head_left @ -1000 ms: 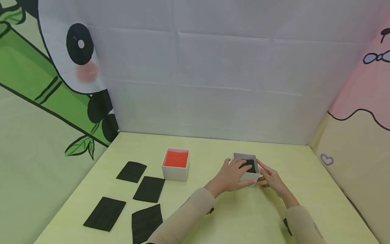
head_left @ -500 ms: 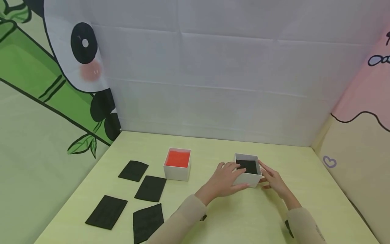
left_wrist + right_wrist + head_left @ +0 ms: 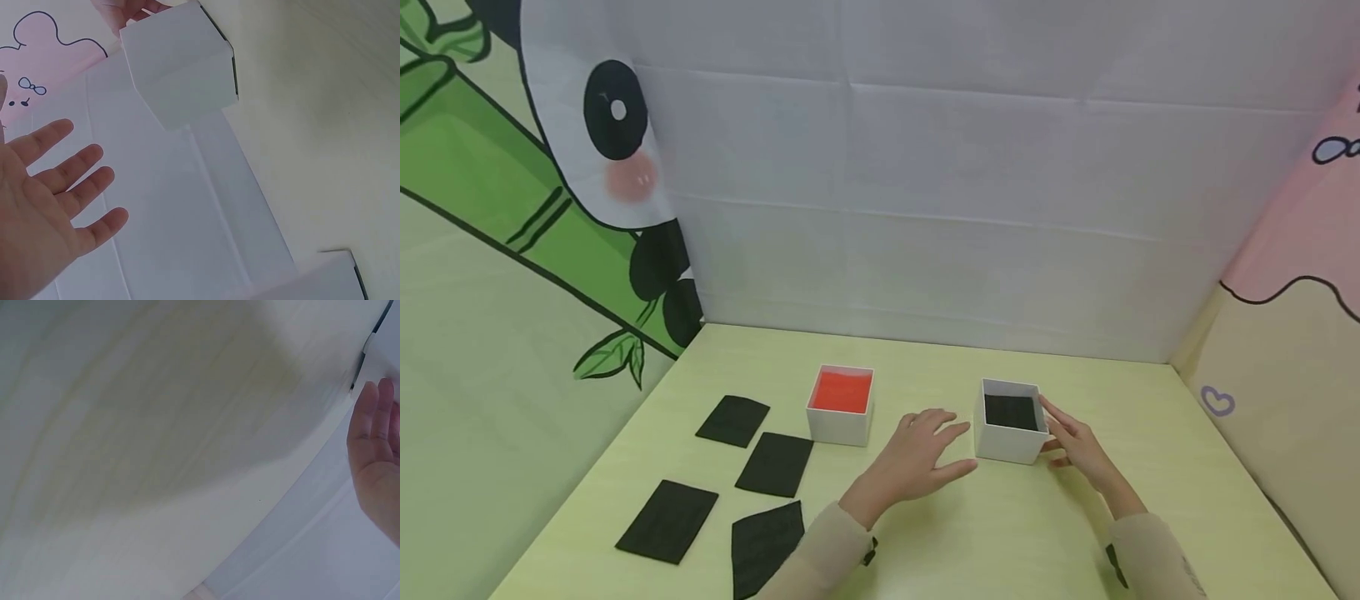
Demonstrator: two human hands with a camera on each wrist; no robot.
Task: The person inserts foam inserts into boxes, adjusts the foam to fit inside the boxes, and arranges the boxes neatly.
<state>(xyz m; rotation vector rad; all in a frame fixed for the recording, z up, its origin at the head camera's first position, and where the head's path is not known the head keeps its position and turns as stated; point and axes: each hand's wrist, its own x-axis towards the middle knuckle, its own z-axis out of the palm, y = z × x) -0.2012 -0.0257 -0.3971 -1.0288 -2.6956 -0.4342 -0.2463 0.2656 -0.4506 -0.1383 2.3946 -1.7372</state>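
Note:
A white open-topped box (image 3: 1011, 445) stands at the right of the table in the head view, a black cloth-like square (image 3: 1011, 412) lying inside it. My right hand (image 3: 1081, 452) rests its fairly straight fingers against the box's right side; the right wrist view shows those fingers (image 3: 369, 425) extended at the box. To the left of the box, my left hand (image 3: 910, 458) hovers with spread fingers and holds nothing. In the left wrist view its palm (image 3: 37, 219) faces the camera, apart from the box.
A second white box (image 3: 838, 428) with a red piece (image 3: 842, 392) inside stands further left. Several black squares, such as the nearest one (image 3: 766, 546) and one at the back (image 3: 733, 421), lie on the yellow table (image 3: 1000, 533). A white cloth backdrop (image 3: 925, 208) rises behind.
My left hand has drawn back from over the right box, moving left, which leaves the black square inside fully visible. The right hand stays at the box's side. The view has shifted slightly.

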